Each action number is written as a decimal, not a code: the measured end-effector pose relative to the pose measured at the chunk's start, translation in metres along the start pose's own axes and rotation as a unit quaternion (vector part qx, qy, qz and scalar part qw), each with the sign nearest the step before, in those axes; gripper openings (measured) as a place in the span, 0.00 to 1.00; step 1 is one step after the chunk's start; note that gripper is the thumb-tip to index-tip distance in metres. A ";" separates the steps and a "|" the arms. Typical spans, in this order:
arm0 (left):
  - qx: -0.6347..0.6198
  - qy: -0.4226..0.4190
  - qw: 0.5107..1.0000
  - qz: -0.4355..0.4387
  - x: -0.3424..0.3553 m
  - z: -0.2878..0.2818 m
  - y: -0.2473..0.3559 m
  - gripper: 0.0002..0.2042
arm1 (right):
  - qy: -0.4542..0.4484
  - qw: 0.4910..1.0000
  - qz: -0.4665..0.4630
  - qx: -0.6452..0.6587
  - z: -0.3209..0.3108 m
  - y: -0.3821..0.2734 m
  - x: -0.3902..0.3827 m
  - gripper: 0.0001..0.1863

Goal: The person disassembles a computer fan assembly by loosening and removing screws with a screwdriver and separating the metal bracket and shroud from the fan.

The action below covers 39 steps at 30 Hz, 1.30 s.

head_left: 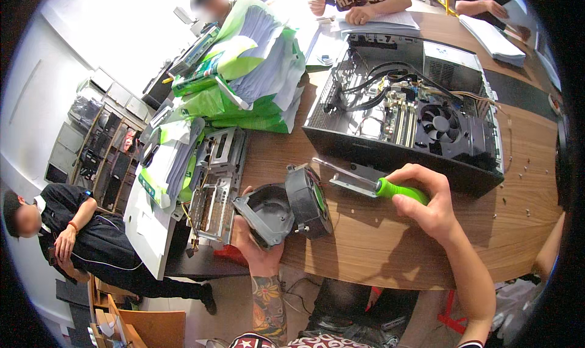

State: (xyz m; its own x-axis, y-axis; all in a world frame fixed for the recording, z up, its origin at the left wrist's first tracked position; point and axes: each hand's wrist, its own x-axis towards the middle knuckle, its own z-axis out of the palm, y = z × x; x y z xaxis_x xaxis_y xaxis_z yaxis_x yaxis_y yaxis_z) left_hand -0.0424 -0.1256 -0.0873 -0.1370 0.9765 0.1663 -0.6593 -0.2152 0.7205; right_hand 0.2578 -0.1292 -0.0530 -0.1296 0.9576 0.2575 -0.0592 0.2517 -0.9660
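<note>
Apparently, dismantling is partway: the computer case (378,152) lies open, its inner fan (439,124) in place. Nearby, over the table (365,253), the left hand (262,255) clasps a black shroud (271,213) with a thick fan (306,205), seemingly not yet separated. The right hand (428,203) grips a green screwdriver (399,191), tip free.

The brown wooden bench (365,256) is carrying an open black computer case (356,147). White paper stacks (492,38) are lying beyond it, and small screws (528,213) are lying to its right.
</note>
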 end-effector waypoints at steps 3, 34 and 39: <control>0.041 -0.005 0.999 -0.009 -0.002 -0.006 -0.002 0.36 | -0.018 1.000 0.000 -0.004 -0.002 -0.001 0.001 0.13; 0.397 -0.136 0.897 0.139 -0.011 -0.005 -0.010 0.49 | -0.112 0.985 -0.073 -0.110 -0.012 0.005 0.006 0.10; 0.420 -0.136 0.884 0.152 -0.005 -0.001 -0.012 0.47 | -0.109 0.985 -0.082 -0.102 -0.012 0.007 0.005 0.09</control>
State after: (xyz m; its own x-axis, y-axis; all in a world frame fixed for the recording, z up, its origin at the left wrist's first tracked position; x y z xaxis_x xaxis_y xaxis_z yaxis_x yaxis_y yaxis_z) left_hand -0.0344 -0.1281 -0.0981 0.0445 0.8581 0.5116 0.1748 -0.5109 0.8417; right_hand 0.2687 -0.1210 -0.0587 -0.3467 0.8543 0.3873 0.1011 0.4445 -0.8901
